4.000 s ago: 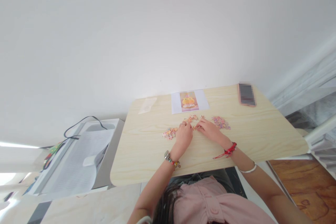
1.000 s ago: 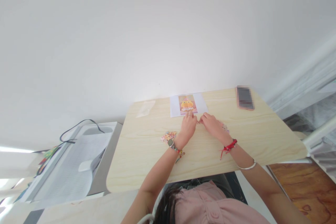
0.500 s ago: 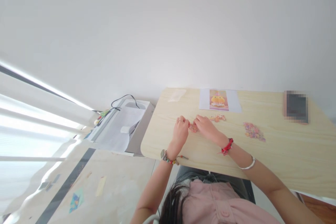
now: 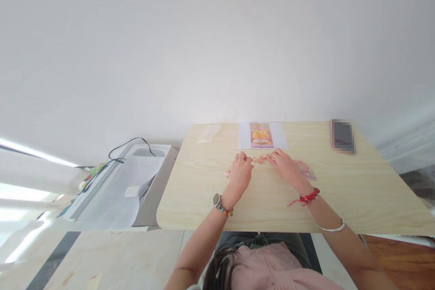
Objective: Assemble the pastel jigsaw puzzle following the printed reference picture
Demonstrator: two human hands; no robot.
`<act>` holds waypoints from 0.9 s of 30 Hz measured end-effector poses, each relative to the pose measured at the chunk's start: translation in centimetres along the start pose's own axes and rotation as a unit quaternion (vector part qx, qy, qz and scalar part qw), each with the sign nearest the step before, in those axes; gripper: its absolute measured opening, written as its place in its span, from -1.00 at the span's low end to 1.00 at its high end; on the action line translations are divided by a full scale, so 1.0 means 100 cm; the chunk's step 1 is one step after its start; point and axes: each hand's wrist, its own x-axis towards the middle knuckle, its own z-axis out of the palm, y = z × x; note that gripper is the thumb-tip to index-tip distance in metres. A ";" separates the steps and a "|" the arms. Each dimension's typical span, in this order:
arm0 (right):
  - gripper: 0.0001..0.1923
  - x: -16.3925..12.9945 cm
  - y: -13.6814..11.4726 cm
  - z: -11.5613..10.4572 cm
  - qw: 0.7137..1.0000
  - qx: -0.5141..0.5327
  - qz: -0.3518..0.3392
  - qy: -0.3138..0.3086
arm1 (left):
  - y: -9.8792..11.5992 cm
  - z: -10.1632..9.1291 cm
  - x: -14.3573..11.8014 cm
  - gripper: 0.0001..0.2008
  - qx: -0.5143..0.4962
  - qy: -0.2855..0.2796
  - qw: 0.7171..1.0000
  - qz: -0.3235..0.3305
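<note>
Left hand (image 4: pixel 240 173) and right hand (image 4: pixel 286 166) loosely curled, fingertips meeting on small puzzle pieces (image 4: pixel 261 159) on table (image 4: pixel 356 195); actual pinch cannot be told. Reference picture (image 4: pixel 261 135) just beyond.

Both hands (image 4: pixel 263 170) at puzzle pieces (image 4: pixel 261 159)

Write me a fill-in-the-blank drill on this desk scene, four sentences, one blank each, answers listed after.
1. The reference picture at the far edge of the table shows a cartoon figure coloured mostly ____.
2. The phone lies near the table's far ____ corner.
3. The left hand wears a ____ on one finger.
4. A red string bracelet is tied at the wrist of the ____ hand, which touches the puzzle pieces.

Missing words: orange; right; ring; right
</note>
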 end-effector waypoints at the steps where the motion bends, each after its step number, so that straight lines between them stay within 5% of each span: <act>1: -0.85 -0.004 0.007 -0.002 1.000 -0.008 0.020 -0.001 | 0.008 0.006 0.007 -0.90 0.005 -0.009 1.000 0.014; 6: -0.86 -0.017 0.013 -0.009 0.998 -0.036 0.055 -0.024 | 0.029 0.022 0.025 -0.89 0.025 -0.028 0.999 0.019; 14: -0.78 0.010 0.014 -0.006 0.999 0.033 -0.023 0.006 | 0.023 0.021 0.042 -0.87 0.015 0.005 1.000 -0.008; 19: -0.79 0.034 0.025 0.003 0.996 0.045 -0.057 -0.043 | 0.028 0.030 0.049 -0.90 0.033 -0.013 0.999 -0.005; 27: -0.84 0.032 0.028 0.001 0.992 0.104 -0.054 -0.045 | 0.025 0.030 0.048 -0.85 0.021 -0.016 0.999 0.018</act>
